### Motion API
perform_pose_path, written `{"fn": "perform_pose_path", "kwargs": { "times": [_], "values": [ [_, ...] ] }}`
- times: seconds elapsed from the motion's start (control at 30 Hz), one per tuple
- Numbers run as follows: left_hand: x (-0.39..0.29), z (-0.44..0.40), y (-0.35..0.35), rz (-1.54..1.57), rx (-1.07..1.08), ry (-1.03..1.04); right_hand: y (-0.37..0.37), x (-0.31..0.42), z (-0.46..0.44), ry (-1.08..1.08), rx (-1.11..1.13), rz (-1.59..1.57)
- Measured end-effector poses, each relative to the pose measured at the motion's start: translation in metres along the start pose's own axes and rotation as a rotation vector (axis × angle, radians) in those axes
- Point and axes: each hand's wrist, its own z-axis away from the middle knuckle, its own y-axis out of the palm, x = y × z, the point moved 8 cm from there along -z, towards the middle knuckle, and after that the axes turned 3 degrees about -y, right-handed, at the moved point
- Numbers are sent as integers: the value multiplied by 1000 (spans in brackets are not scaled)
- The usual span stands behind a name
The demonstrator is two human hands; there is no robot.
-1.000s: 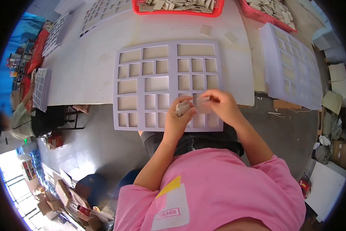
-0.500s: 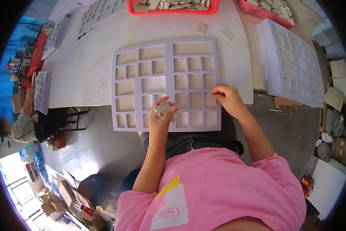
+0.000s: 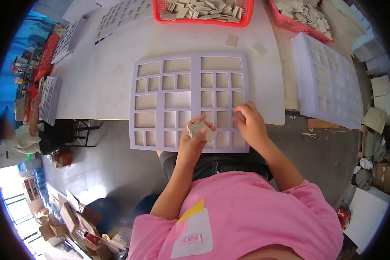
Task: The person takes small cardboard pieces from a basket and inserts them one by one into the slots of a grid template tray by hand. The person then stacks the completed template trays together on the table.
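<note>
In the head view, the left hand [image 3: 192,144] has its grip closed around small cards [image 3: 196,127] above the lilac frame [image 3: 195,89], which overhangs the near edge of the desk [image 3: 95,95]. The right hand [image 3: 252,125] bends its fingers at the frame's right side; whether its grip holds anything, I cannot tell.

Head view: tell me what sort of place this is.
Probably a workshop or small factory: there is a red basket heaped with small flat pieces, a stack of lilac windowed panels, and a jumble of cardboard boxes.
</note>
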Motion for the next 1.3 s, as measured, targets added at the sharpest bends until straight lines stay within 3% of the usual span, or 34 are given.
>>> {"fn": "perform_pose_path", "kwargs": {
  "times": [0.07,0.27,0.57,0.67,0.77,0.87,0.97,1.3],
  "values": [
    [3,0,-1,9,15,9,-8,-8,4,38,-118,103],
    [-2,5,-11,-22,-76,-11,-9,-32,15,69,-108,125],
    [2,5,-10,-79,-71,-41,-1,-4,16,-154,25,391],
    [8,4,-14,-75,-45,-59,-4,8,19,-193,-107,376],
    [6,4,-11,-63,-62,-41,7,8,22,-245,-13,411],
    [8,3,-13,-81,-81,-36,6,19,19,-256,-39,222],
    [5,5,4,-70,-42,-36,17,48,11,29,190,-417],
    [7,10,-2,-180,-48,-45,45,37,16,192,328,-736]
  ]
}}
